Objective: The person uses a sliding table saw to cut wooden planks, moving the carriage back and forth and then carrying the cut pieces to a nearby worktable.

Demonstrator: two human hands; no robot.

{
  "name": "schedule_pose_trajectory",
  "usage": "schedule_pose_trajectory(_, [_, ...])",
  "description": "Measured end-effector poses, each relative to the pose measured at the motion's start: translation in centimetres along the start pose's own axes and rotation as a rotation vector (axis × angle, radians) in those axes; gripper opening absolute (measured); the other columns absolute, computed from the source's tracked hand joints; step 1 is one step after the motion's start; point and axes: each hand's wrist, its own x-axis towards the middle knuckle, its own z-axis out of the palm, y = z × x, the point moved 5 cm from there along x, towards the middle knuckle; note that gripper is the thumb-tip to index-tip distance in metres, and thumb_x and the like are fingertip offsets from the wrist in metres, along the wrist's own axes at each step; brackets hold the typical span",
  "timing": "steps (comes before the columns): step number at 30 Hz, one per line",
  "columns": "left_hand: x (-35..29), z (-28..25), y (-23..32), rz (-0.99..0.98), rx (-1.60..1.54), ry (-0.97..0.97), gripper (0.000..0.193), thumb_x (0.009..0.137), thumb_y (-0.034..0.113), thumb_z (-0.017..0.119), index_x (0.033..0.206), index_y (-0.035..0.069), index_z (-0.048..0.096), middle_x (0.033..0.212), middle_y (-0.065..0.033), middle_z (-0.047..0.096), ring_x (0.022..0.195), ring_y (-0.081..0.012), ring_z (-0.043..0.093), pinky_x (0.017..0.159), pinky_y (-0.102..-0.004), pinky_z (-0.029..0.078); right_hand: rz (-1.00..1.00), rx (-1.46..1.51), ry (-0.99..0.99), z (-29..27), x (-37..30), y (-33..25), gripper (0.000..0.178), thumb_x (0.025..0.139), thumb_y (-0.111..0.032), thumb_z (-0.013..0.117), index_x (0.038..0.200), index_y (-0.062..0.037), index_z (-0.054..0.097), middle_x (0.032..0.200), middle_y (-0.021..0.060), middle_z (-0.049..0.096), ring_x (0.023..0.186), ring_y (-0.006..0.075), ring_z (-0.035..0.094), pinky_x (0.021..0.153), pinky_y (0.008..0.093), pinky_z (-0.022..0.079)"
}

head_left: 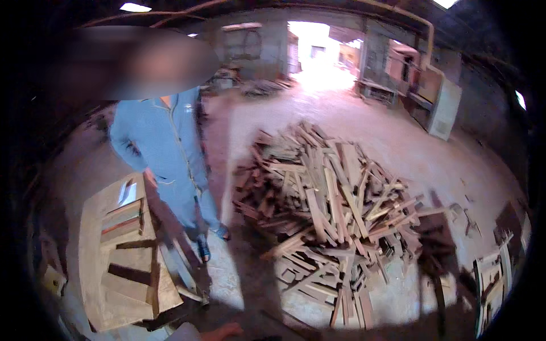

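At the lower edge my left hand point(224, 331) shows only in part, at the end of a pale sleeve point(185, 332). Dim light and blur hide how its fingers are set, and I make out nothing held in it. My right hand is outside the picture. Left of my hand stands a light wooden table point(94, 273), apart from it. Several flat wood pieces point(133, 258) lie across the tabletop, along with thin strips point(122, 220) and a white sheet point(128, 193) near its far end.
A person in blue coveralls point(162, 133) stands behind the table, one hand point(149, 178) by its edge. A large heap of loose wooden slats point(330, 199) covers the floor ahead. Wooden frames point(493, 278) stand at right. A bright doorway point(321, 57) opens at the back.
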Motion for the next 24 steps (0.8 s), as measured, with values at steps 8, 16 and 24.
schedule_pose_trajectory(8, [-4.9, 0.1, 8.5, -0.093, -0.098, 0.093, 0.037, 0.097, 0.034, 0.055, 0.123, 0.011, 0.068, 0.127, -0.0141, 0.066, 0.122, -0.0316, 0.059, 0.106, -0.0445, 0.043, 0.073, 0.352, -0.371, 15.1, -13.2, -1.9, 0.057, 0.087, -0.012, 0.053, 0.142, -0.0057, 0.042, 0.107, 0.0222, 0.067, 0.094, 0.0348, 0.065, 0.081, 0.0434, 0.053])
schedule_pose_trajectory(16, [-2.1, 2.0, 12.0, -0.067, -0.156, 0.146, 0.04, 0.096, 0.037, 0.055, 0.121, 0.01, 0.069, 0.125, -0.0155, 0.067, 0.119, -0.0332, 0.061, 0.103, -0.0457, 0.045, 0.033, 0.417, -0.447, 16.5, -13.4, -2.7, 0.052, 0.088, -0.013, 0.053, 0.138, -0.0062, 0.043, 0.104, 0.021, 0.066, 0.091, 0.0336, 0.064, 0.078, 0.0428, 0.052])
schedule_pose_trajectory(24, [-1.3, 2.4, 12.8, -0.045, -0.166, 0.161, 0.042, 0.095, 0.04, 0.056, 0.119, 0.009, 0.07, 0.122, -0.0169, 0.068, 0.115, -0.0348, 0.062, 0.1, -0.0469, 0.046, 0.041, 0.435, -0.489, 17.3, -13.8, -2.5, 0.047, 0.089, -0.015, 0.053, 0.135, -0.0066, 0.044, 0.101, 0.0197, 0.065, 0.088, 0.0324, 0.062, 0.076, 0.0422, 0.051])
